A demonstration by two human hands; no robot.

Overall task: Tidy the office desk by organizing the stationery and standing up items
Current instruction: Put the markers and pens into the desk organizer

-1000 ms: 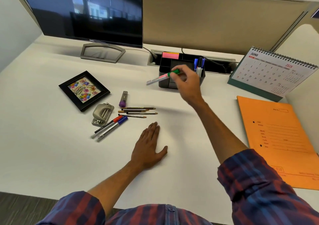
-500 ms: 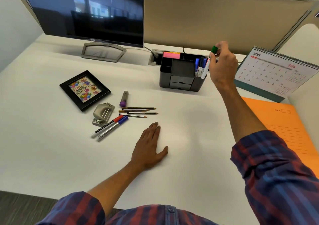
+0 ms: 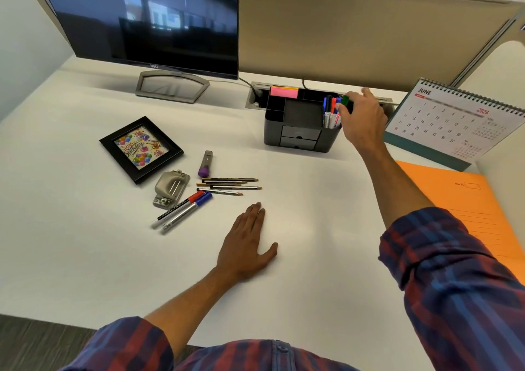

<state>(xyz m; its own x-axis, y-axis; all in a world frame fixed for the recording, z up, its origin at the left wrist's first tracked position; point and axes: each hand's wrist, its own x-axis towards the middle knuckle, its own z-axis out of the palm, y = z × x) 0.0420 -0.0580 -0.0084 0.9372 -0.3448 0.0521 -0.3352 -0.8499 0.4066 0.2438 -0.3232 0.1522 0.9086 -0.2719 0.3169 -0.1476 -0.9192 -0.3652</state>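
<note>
The right hand [image 3: 362, 120] is at the far right of the black organiser [image 3: 301, 132], fingers closed around a green-capped marker [image 3: 345, 100] that stands upright in the organiser's right-hand pen compartment. The left hand [image 3: 247, 245] lies flat and empty on the bench [image 3: 85, 257], fingers spread narrow, near the loose stationery.

Step in hand, as judged: seat the marker among the other markers [image 3: 331, 112] already standing in that compartment, then let go.

- Keep the marker vertical while lowering it; a tilted barrel is likely to catch on its neighbours.
- Open the fingers only once the barrel rests on the compartment floor. Whether it has reached the floor cannot be told here, as the hand hides the lower barrel.
- Withdraw upward and to the right, clear of the desk calendar [image 3: 454, 120] standing just beside the hand.

Still lying on the bench, left of the organiser: two markers [image 3: 184, 208], red-capped and blue-capped, a row of pencils [image 3: 230, 186], a purple-tipped lead case [image 3: 206, 164], a metal punch [image 3: 170, 188], and a picture frame [image 3: 141, 149] lying flat. The frame needs standing up.
</note>
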